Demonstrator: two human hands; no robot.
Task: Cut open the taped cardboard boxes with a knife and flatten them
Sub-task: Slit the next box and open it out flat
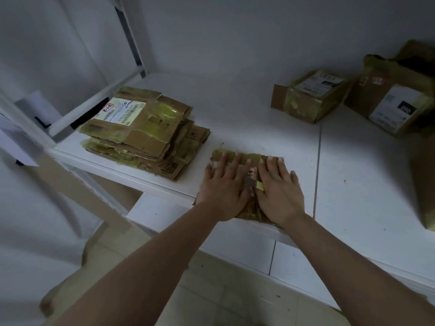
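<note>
A flattened cardboard box (249, 157) with yellowish tape lies at the front edge of the white shelf (247, 118). My left hand (223, 189) presses flat on its left half, fingers straight and spread. My right hand (280, 191) presses on its right half with straight fingers. A small knife (253, 183) with a grey blade and yellow handle pokes out from under that hand's thumb side, between the two hands. To the left sits a stack of flattened boxes (141, 130).
Two taped boxes stand at the back right: a small one (308, 97) and a larger one (395, 102) with white labels. Another cardboard piece (427, 184) shows at the right edge. A white shelf post (131, 41) rises at the back left. Tiled floor lies below.
</note>
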